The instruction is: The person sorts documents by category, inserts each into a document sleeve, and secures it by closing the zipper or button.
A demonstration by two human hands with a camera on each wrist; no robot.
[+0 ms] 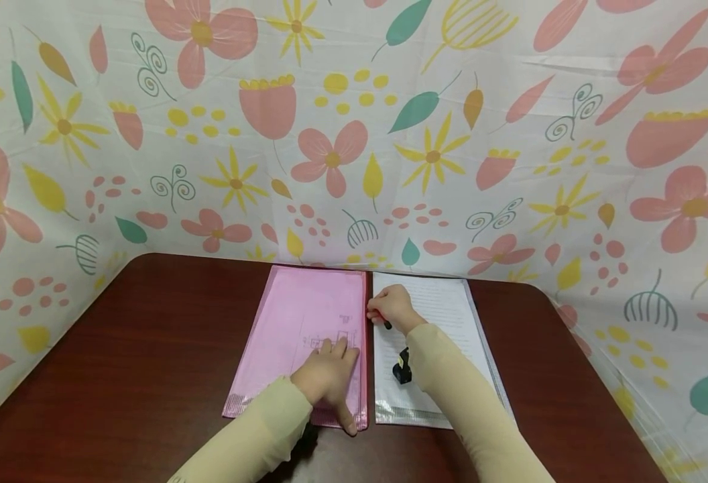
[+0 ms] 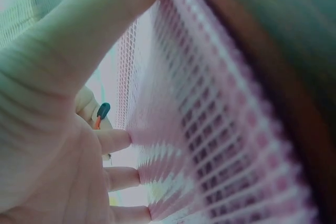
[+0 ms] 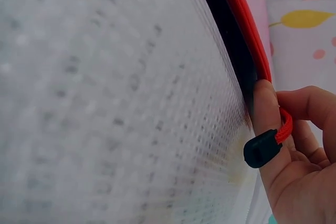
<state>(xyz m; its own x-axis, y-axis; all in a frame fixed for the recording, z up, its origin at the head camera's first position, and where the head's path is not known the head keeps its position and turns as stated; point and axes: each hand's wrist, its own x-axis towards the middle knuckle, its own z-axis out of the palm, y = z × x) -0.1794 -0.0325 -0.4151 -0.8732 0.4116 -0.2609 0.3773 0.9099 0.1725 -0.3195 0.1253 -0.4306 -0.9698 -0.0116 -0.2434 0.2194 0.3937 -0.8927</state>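
A pink mesh zipper pouch (image 1: 281,302) with papers inside lies flat on the table. My left hand (image 1: 330,372) rests on its lower right part, fingers spread, thumb near the bottom edge. In the left wrist view the fingertips (image 2: 122,178) touch the pink mesh. My right hand (image 1: 395,307) is at the pouch's upper right edge, where a red zipper (image 3: 245,24) runs. Thumb and fingers pinch the red-corded zipper pull (image 3: 285,127), whose black end (image 3: 262,148) hangs free. The slider itself is hidden by the fingers.
Right beside the pink pouch lies a white mesh pouch (image 1: 441,295) holding a printed sheet, a narrow gap between them. The right forearm crosses over it. Dark brown tabletop (image 1: 131,349) extends to both sides. A flower-patterned curtain (image 1: 354,134) hangs behind the table.
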